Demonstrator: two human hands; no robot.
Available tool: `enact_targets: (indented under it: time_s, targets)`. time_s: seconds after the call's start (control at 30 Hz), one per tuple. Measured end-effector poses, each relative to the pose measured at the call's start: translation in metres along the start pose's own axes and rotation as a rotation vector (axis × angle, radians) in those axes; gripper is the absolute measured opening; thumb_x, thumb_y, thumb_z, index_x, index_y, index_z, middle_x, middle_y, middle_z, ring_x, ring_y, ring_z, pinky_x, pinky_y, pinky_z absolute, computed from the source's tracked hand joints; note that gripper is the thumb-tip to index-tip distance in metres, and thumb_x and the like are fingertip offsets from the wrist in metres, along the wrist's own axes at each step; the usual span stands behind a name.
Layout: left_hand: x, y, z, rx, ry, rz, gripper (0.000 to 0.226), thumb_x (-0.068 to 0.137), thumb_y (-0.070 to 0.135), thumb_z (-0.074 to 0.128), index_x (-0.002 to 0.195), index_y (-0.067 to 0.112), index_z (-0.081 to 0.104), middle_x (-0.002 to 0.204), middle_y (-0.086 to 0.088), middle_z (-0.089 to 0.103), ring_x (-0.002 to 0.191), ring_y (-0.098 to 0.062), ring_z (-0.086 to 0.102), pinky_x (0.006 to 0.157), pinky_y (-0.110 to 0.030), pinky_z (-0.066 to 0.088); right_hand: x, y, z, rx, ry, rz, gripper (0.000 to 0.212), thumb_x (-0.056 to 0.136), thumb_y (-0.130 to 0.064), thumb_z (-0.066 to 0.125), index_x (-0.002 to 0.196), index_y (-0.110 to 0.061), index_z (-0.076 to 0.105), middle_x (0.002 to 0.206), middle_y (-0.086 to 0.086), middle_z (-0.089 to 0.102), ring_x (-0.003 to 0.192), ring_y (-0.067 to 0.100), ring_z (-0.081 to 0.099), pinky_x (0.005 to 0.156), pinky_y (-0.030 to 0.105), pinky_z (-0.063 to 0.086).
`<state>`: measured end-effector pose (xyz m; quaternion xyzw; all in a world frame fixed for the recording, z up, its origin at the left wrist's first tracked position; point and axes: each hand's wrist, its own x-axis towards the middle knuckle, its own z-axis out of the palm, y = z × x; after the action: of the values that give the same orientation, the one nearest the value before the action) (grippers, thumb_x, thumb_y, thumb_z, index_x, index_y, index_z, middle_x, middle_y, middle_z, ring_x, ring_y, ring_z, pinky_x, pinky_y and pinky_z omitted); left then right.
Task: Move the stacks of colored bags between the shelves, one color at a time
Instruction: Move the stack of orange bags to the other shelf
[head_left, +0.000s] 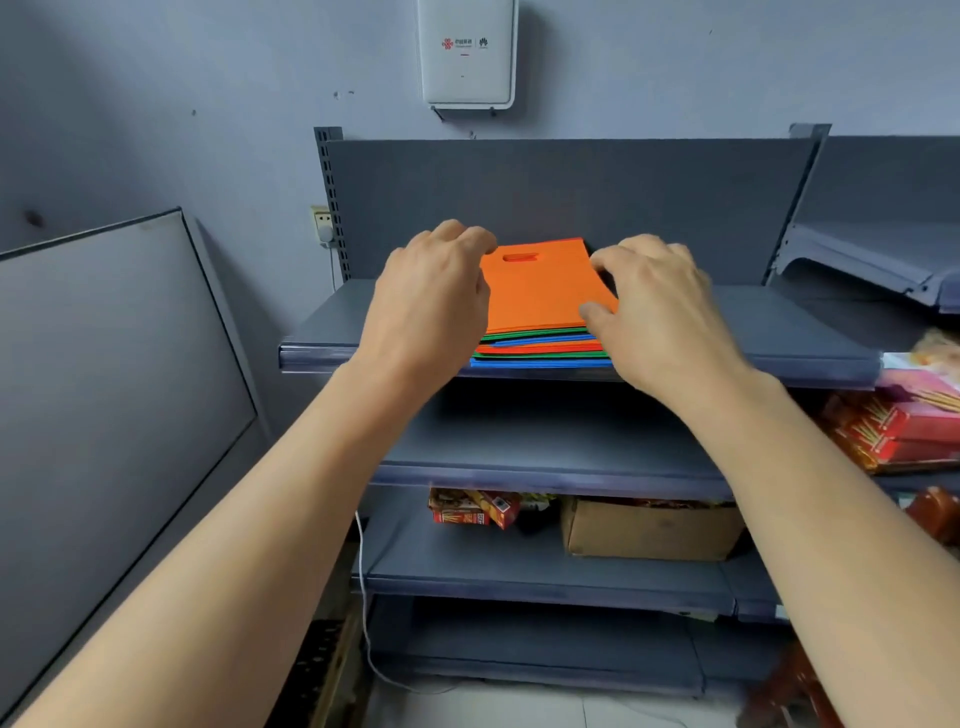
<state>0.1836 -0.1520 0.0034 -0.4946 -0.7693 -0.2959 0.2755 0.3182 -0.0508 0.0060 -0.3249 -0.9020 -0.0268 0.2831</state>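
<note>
Head view: left hand (431, 291) and right hand (660, 312) clutch opposite side edges of the flat orange fabric bag (540, 291), both equally near.

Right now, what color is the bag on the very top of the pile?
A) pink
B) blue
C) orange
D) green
C: the top bag of the pile on the shelf is orange, and only thin green and blue edges peek out from under it.
</note>
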Motion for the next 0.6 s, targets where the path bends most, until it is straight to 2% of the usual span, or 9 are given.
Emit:
enact_targets:
  time_s: [0.17, 0.27, 0.6]
  targets:
    - [0.052, 0.008, 0.062, 0.021, -0.016, -0.047, 0.034, 0.091, 0.004, 0.043, 0.120, 0.010, 0.059, 0.112, -0.009, 0.062, 0.097, -0.032, 0.057, 0.081, -0.042, 0.047, 0.060, 0.056, 0.024, -0.005, -0.023, -0.002, 0.036, 0.093, -0.025, 0.054, 0.125, -0.009, 0.052, 0.128, 0.010, 0.050, 0.118, 0.031, 0.042, 0.096, 0.041, 0.037]
    - [0.066, 0.001, 0.097, 0.038, -0.079, -0.109, 0.035, 0.092, 0.005, 0.043, 0.123, 0.011, 0.058, 0.119, -0.007, 0.060, 0.103, -0.031, 0.057, 0.086, -0.042, 0.047, 0.087, 0.081, 0.044, 0.014, -0.051, 0.016, 0.038, 0.093, -0.027, 0.055, 0.127, -0.008, 0.051, 0.130, 0.011, 0.050, 0.120, 0.031, 0.043, 0.097, 0.042, 0.038]
    - [0.107, -0.060, 0.174, 0.104, -0.279, -0.287, 0.036, 0.089, 0.007, 0.045, 0.124, 0.010, 0.055, 0.122, -0.010, 0.060, 0.106, -0.034, 0.055, 0.087, -0.041, 0.049, 0.150, 0.097, 0.109, 0.090, -0.228, 0.048, 0.042, 0.093, -0.032, 0.054, 0.128, -0.008, 0.049, 0.131, 0.013, 0.048, 0.121, 0.033, 0.042, 0.098, 0.045, 0.040]
